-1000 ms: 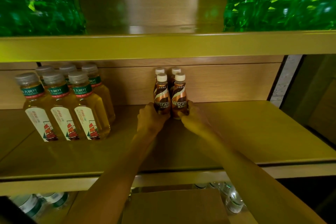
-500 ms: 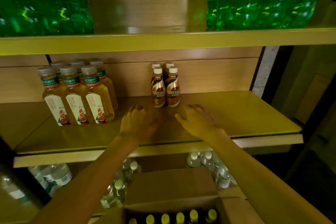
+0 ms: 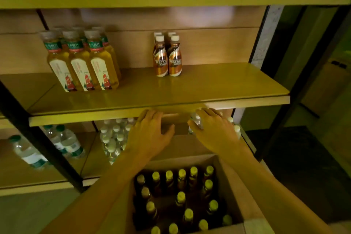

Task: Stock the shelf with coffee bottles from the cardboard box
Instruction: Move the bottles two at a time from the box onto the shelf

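While four coffee bottles stand far back on the shelf, both hands hang empty, fingers spread: left hand, right hand. Judging by this, a reach down into the near box comes next, calling for grasping two bottles by their necks.

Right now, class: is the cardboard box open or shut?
Open. The cardboard box has its top flaps folded out, and the yellow-lit caps of many coffee bottles show inside.

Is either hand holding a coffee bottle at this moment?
No. The left hand and right hand are open and empty, between the shelf and the cardboard box.
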A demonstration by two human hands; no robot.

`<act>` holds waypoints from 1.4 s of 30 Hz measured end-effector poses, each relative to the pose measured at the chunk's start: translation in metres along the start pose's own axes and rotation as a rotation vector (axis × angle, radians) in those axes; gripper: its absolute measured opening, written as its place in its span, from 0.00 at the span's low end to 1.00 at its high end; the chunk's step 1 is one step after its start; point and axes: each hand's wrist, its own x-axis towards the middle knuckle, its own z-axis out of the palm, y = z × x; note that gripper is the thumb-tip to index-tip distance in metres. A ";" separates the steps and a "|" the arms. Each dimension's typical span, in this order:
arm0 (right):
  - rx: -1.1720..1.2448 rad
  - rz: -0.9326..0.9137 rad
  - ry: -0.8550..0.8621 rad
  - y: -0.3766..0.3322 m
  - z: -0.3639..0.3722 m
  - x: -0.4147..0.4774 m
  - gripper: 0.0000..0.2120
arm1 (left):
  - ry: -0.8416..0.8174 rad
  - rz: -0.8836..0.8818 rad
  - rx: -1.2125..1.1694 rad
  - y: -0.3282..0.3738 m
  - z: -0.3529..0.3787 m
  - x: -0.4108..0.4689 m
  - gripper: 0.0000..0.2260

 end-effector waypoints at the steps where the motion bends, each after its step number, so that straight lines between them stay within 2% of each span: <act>1: -0.015 0.008 -0.023 0.003 0.009 -0.009 0.25 | -0.023 0.003 0.003 0.000 0.009 -0.009 0.24; 7: -0.022 0.114 -0.156 0.030 0.074 -0.064 0.21 | -0.253 -0.030 -0.031 0.001 0.075 -0.064 0.26; 11: 0.070 0.249 -0.329 0.047 0.116 -0.091 0.21 | -0.434 -0.076 -0.026 0.000 0.118 -0.098 0.24; 19: 0.142 0.416 -0.599 0.067 0.170 -0.124 0.20 | -0.673 -0.202 -0.076 -0.001 0.182 -0.136 0.25; 22: 0.229 0.570 -0.602 0.079 0.185 -0.131 0.23 | -0.741 -0.253 -0.098 -0.002 0.200 -0.142 0.23; 26: 0.280 0.731 -0.559 0.093 0.205 -0.128 0.19 | -0.819 -0.363 -0.200 -0.003 0.223 -0.142 0.19; 30: 0.431 0.917 -0.586 0.109 0.227 -0.115 0.26 | -0.843 -0.514 -0.329 -0.010 0.247 -0.142 0.23; 32: 0.552 0.992 -0.593 0.115 0.239 -0.107 0.26 | -0.844 -0.586 -0.407 -0.015 0.258 -0.143 0.24; 35: 0.599 1.024 -0.636 0.125 0.257 -0.100 0.21 | -0.904 -0.631 -0.493 -0.022 0.274 -0.146 0.30; 38: 0.593 1.060 -0.678 0.130 0.273 -0.095 0.29 | -0.940 -0.678 -0.549 -0.027 0.290 -0.147 0.37; 42: 0.575 1.085 -0.699 0.132 0.294 -0.098 0.29 | -0.941 -0.691 -0.599 -0.035 0.305 -0.148 0.38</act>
